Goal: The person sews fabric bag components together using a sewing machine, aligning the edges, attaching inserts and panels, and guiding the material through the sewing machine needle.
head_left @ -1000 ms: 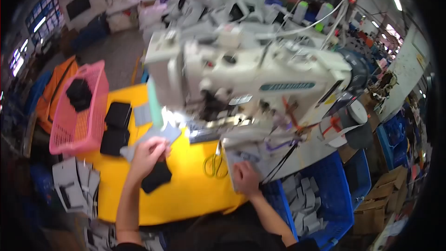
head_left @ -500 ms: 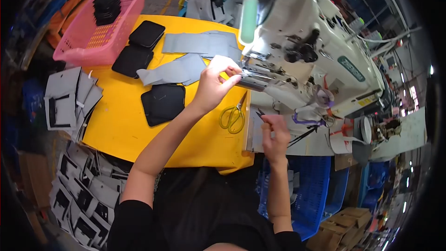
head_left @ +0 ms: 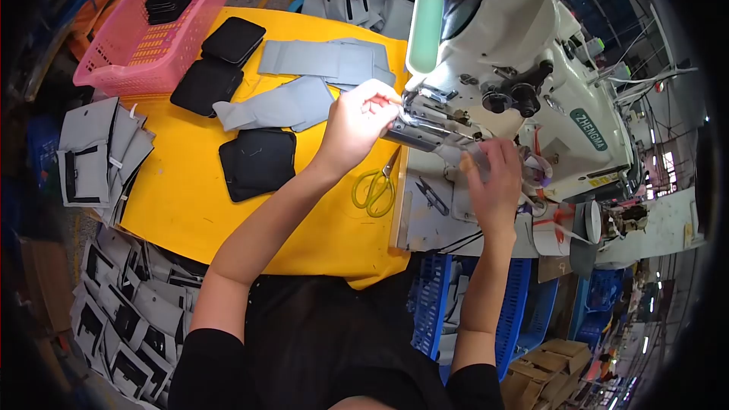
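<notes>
Sewing machine [head_left: 524, 30] at 2 o'clock from left hand [head_left: 355, 125]. That hand: fingertips pressed together at the needle end; whatever they pinch, can't tell. Right hand [head_left: 495, 182] at 4 o'clock, fingers bent, grip unclear; snips [head_left: 433, 197] at its 9. From left hand, on yellow tabletop [head_left: 182, 182]: scissors [head_left: 373, 193] at 6, black pouch [head_left: 260, 161] at 8, grey strips [head_left: 277, 104] at 9.

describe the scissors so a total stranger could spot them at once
Find the white sewing machine, then the yellow tabletop to its left. Near that tabletop's right edge, just below the left hand, lie the scissors. Their big yellow-green finger loops set them apart from the dark thread snips to their right.
</notes>
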